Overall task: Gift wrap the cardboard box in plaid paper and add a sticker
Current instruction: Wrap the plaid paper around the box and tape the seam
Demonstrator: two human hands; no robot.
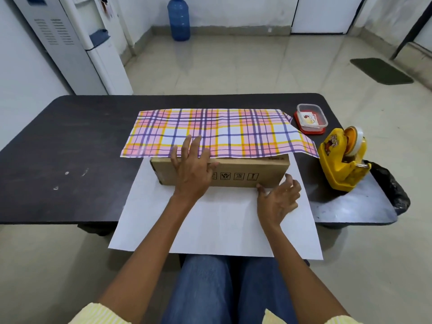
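A long cardboard box point(247, 175) lies on the plaid paper point(229, 132), whose far half is folded over the box top with the pattern up; the near half shows its white back point(217, 225) and hangs over the table edge. My left hand point(191, 167) lies flat with straight fingers on the paper at the box's top front edge. My right hand point(278, 199) hovers by the box's lower right corner with fingers loosely spread, thumb touching the paper there. A clear container point(311, 118) with stickers inside stands at the far right.
A yellow tape dispenser point(341, 160) stands right of the box. The dark table point(70, 160) stretches left. A black bag point(392, 190) hangs at the table's right end. My legs in jeans are under the near edge. A blue water bottle point(178, 18) stands on the floor.
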